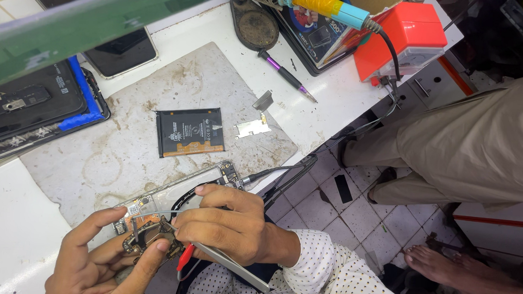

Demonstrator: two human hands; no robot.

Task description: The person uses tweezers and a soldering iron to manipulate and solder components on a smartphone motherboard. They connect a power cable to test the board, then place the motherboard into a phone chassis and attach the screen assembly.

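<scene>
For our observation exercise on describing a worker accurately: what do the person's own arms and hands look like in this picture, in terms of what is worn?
Both hands are bare: no gloves, rings or watch show. The right hand comes out of a white sleeve with small dark dots, pushed back to the wrist. The left hand enters from the bottom edge, so its wrist is cut off and any sleeve there cannot be seen.

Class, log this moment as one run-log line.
left hand: holds circuit board | right hand: tweezers on board | battery: on mat
</scene>
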